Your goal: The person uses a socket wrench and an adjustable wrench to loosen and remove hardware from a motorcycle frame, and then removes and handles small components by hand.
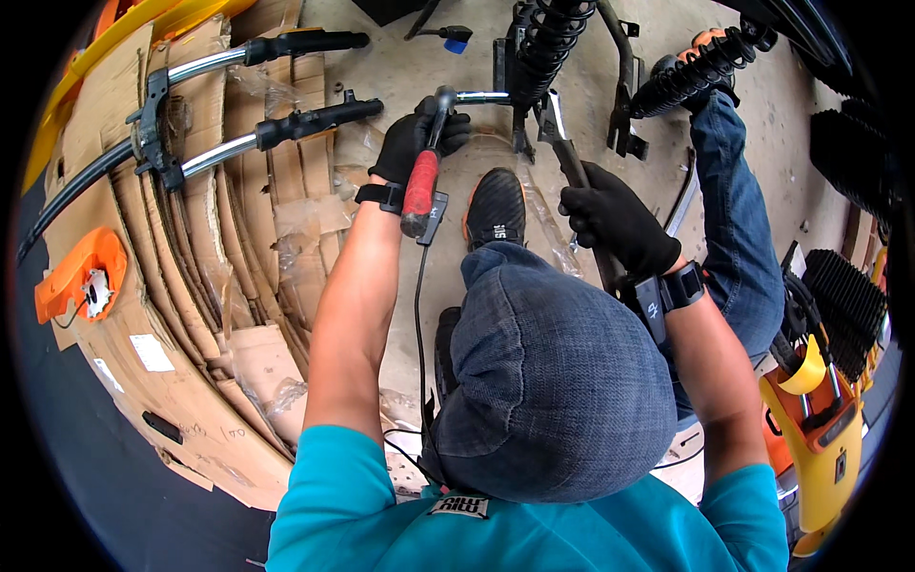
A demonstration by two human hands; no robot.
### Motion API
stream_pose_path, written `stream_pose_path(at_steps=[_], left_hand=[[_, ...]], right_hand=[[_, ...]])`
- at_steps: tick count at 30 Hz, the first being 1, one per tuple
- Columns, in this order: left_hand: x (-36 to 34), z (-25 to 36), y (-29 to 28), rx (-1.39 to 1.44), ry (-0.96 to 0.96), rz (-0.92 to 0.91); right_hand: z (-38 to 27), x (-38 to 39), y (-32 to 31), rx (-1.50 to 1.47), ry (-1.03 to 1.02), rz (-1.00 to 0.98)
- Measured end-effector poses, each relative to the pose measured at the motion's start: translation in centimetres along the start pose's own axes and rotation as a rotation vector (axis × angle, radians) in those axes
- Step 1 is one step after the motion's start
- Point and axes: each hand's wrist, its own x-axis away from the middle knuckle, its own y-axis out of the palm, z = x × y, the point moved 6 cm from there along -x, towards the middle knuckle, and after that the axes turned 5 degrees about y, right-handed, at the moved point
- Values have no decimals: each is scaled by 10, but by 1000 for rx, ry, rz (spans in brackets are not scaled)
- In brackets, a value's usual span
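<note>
My left hand [419, 135], in a black glove, is closed around a ratchet wrench [421, 186] near its head, the red handle lying back over my wrist. From the ratchet's head a chrome extension [481, 97] reaches right to the lower end of a black coil-spring shock absorber [548, 48]. My right hand [615, 214], also gloved in black, grips the dark handle of a second wrench [569, 160]. That wrench's silver jaw end is up beside the lower end of the shock absorber; whether it touches a fastener there I cannot tell.
Flattened cardboard [205, 219] spreads on the left, carrying a fork assembly [157, 129] with chrome tubes and an orange plastic part [91, 272]. A second shock absorber [701, 71] is at the upper right. Below it, my denim-covered leg [724, 172] stretches forward. Yellow bodywork [824, 467] stands at the lower right.
</note>
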Motion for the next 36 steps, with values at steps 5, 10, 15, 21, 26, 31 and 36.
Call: stream_pose_path(at_steps=[5, 10, 15, 21, 26, 31, 36], left_hand=[[1, 5, 1, -63, 11, 27], [0, 7, -3, -176, 79, 11], [-3, 9, -3, -189, 66, -9], [-3, 20, 12, -226, -28, 33], [-1, 28, 19, -412, -10, 144], [1, 24, 21, -287, -2, 232], [15, 20, 29, -827, 299, 118]], right_hand=[[-1, 1, 0, 44, 0, 18], [-2, 2, 1, 41, -4, 16], [-4, 5, 2, 46, 4, 38], [-1, 2, 0, 35, 8, 13], [-7, 6, 0, 89, 1, 33], [-6, 0, -3, 68, 3, 17], [-7, 4, 1, 84, -23, 24]])
